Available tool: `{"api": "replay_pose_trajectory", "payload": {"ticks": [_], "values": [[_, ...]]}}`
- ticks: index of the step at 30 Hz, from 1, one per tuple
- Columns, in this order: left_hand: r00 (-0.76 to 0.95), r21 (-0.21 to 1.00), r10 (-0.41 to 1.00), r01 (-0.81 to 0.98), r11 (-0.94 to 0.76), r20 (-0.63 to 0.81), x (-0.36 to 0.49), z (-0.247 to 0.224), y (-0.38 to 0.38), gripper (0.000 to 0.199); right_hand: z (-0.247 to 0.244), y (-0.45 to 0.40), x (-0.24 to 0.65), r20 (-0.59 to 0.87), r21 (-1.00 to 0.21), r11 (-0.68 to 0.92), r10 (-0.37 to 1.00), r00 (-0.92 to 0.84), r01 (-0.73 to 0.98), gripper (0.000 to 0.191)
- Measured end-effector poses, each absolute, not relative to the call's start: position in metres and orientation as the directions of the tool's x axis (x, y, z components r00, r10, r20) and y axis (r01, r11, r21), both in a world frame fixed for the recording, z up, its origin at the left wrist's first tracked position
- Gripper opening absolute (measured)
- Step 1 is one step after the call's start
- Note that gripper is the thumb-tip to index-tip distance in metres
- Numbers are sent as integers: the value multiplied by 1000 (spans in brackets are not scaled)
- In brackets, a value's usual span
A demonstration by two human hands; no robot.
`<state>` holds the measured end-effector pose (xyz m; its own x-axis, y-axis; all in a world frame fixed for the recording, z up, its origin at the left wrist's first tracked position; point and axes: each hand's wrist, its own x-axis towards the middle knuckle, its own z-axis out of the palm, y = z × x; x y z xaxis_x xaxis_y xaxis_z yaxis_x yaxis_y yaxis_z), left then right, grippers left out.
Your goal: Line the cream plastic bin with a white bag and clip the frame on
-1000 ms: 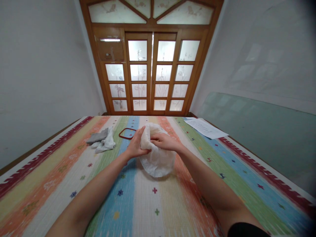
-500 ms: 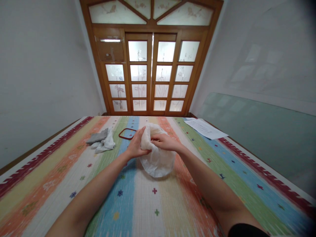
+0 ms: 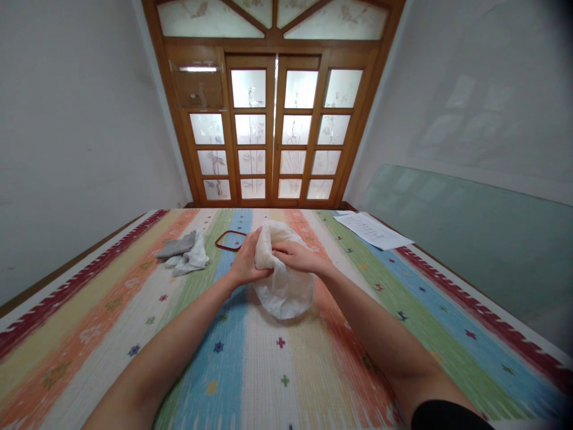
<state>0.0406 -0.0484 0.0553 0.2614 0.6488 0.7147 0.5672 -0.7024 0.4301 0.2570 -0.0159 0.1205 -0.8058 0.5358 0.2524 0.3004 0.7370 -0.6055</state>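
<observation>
A thin, crumpled white cloth (image 3: 285, 294) with a rounded lower edge is held just above the striped tablecloth, near the table's middle. My left hand (image 3: 247, 261) grips its left side, thumb in front and fingers behind. From the right, my right hand (image 3: 299, 257) reaches over the bunched upper part, its fingers pressed into the folds; their tips are partly hidden. Just beyond my left hand lies a dark red frame with rounded corners (image 3: 216, 243), its right end covered by that hand.
A grey cloth (image 3: 176, 245) and a crumpled white cloth (image 3: 193, 261) lie together on the left. Printed paper sheets (image 3: 373, 231) rest near the right edge. The striped tablecloth (image 3: 264, 370) covers the table, with walls on both sides and a wooden glazed door (image 3: 273, 131) beyond.
Both hands keep nearly the same hold on the white cloth. The cloth's lower edge has drawn in slightly, and the whole view has shifted a little.
</observation>
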Motion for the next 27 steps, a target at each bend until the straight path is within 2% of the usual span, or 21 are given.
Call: {"api": "replay_pose_trajectory", "payload": {"ticks": [13,27], "values": [[249,437,652,568,-698,716,41,54,-48,123,119,-15,255,247,-609,729,549,-799,313,36],[244,433,630,545,-717,737,41,53,-47,119,116,-14,253,320,-574,762,546,-774,300,34]]}}
